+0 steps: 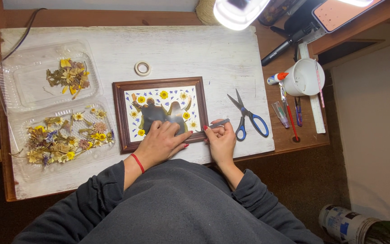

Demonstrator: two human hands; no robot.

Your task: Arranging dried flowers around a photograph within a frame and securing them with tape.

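Observation:
A brown wooden picture frame (119, 108) lies on the white board, holding a picture ringed by pressed yellow and blue flowers (164, 95). My left hand (161, 142) rests flat on the frame's lower part, fingers spread, a red band on the wrist. Just right of the frame's lower right corner, my right hand (221, 140) grips a thin grey tool (220, 123) whose tip points toward the frame's edge.
Blue-handled scissors (249, 118) lie right of my right hand. A tape roll (142, 68) sits above the frame. Two clear plastic trays (10, 86) of dried flowers fill the left side. At right: a white cup (303, 77), glue stick (276, 78), pens, a ruler. A lamp (238, 11) shines overhead.

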